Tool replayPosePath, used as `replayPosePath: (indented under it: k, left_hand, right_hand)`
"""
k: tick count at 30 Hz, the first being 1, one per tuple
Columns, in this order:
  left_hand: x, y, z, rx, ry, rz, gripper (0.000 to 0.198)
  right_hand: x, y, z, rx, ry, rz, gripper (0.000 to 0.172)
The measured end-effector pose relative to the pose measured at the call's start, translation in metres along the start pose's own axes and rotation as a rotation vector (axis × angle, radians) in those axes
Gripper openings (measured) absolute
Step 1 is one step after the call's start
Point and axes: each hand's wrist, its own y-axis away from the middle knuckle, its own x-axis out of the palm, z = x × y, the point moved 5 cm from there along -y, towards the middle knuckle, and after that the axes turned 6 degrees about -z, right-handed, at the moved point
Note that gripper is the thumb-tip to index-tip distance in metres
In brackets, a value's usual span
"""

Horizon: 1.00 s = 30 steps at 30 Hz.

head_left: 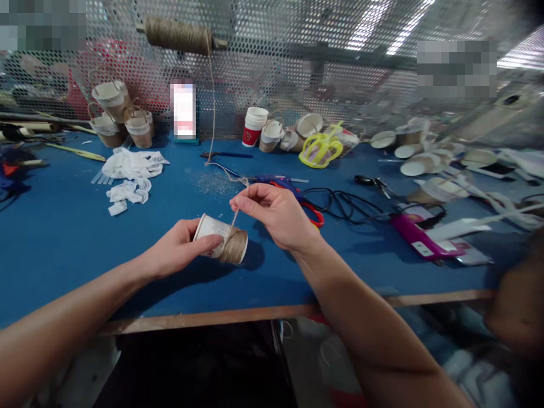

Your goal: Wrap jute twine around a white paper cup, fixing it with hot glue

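My left hand point(181, 247) is closed round a white paper cup point(208, 228), which lies tilted on its side above the blue table. Brown twine point(234, 247) is wound in tight turns round the cup's right-hand end. Just above and to the right, my right hand point(272, 214) pinches the strand that rises from the windings. From there the strand runs loosely over the table and up to a large twine spool point(178, 35) on a rod at the mesh panel. My left thumb lies on the cup beside the windings.
A blue glue gun point(276, 180) and red-handled scissors point(315, 215) lie behind my right hand, with a black cable beside them. White cloth strips point(134, 164) are at the left. Twine-wrapped cups point(111, 102) stand at the back. A purple tool point(425, 238) lies at the right.
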Motion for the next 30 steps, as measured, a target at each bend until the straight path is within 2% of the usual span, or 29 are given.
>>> replayPosePath:
  k: [7, 30]
  left_hand:
    - [0.003, 0.003, -0.006, 0.064, -0.053, 0.015, 0.018]
    - [0.004, 0.012, -0.021, 0.287, -0.252, -0.020, 0.013]
  right_hand:
    - [0.001, 0.000, -0.003, 0.014, 0.102, 0.014, 0.021]
    - [0.009, 0.003, -0.007, 0.068, 0.244, 0.103, 0.018]
